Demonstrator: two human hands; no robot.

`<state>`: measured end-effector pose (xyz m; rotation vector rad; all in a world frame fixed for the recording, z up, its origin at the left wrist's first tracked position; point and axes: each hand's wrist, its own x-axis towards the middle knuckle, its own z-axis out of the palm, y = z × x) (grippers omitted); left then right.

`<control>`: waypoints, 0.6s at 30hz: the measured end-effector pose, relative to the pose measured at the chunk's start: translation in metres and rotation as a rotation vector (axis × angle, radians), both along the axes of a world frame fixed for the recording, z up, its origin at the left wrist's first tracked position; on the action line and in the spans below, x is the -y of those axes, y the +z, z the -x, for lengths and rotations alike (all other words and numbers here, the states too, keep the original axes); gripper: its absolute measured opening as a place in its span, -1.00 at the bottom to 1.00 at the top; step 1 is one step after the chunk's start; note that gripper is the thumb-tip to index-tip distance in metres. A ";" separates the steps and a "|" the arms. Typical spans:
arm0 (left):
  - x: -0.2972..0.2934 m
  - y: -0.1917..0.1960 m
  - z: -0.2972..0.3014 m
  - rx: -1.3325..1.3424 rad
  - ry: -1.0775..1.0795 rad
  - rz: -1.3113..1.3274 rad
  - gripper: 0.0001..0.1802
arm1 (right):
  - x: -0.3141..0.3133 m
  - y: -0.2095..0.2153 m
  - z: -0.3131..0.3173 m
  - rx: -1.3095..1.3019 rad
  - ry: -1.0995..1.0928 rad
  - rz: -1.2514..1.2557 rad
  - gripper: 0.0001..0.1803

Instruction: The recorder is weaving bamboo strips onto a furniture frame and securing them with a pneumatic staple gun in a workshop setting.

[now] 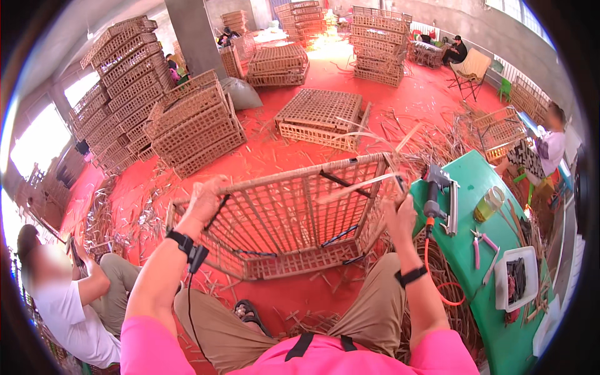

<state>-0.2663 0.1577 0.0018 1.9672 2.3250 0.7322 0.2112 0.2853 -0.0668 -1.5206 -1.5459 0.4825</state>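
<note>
A shallow wicker basket [281, 215] with an open lattice is tilted in front of my knees, with dark straps or bars at several spots on its frame. My left hand [206, 200] is closed on the upper left of its rim. At the upper right corner, my right hand [400, 215] is closed in a fist around something I cannot make out; a dark narrow tip [400, 183] shows above the fingers. A loose pale cane strip [356, 187] runs from that tip across the basket's right part. Black bands are on both my wrists.
On the green table [465, 165] to my right lie a nail gun [437, 194] with an orange hose [427, 256], a jar [489, 204], pink-handled pliers [481, 247] and a white tray [517, 279]. Finished-looking baskets [322, 109] stand ahead. Cane scraps cover the red floor. People sit left and right.
</note>
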 end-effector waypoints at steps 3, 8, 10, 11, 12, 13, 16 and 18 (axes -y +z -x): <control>0.007 0.004 0.019 -0.179 0.042 -0.182 -0.65 | 0.086 -0.005 0.019 0.022 0.175 0.017 -0.42; -0.050 -0.033 0.024 -0.370 0.181 -0.300 -0.64 | 0.230 0.043 -0.013 -0.054 0.623 0.127 -0.55; -0.053 -0.046 0.022 -0.313 0.168 -0.285 -0.61 | 0.207 0.041 -0.052 -0.216 0.732 0.466 -0.60; -0.054 -0.059 0.023 -0.262 0.140 -0.258 -0.59 | 0.200 0.038 -0.067 -0.395 0.804 0.822 -0.63; -0.052 -0.079 0.041 -0.296 0.132 -0.410 -0.55 | 0.184 0.046 -0.055 -0.334 0.713 0.332 -0.77; -0.051 -0.075 0.030 -0.278 0.155 -0.359 -0.54 | 0.160 0.036 -0.061 0.038 0.703 -0.074 -0.73; -0.043 -0.057 0.004 -0.259 0.183 -0.344 -0.50 | 0.079 -0.002 -0.055 -0.196 0.725 -0.089 -0.52; -0.039 -0.042 -0.024 -0.163 0.146 -0.366 -0.36 | 0.060 0.017 -0.012 -0.626 0.672 0.409 -0.50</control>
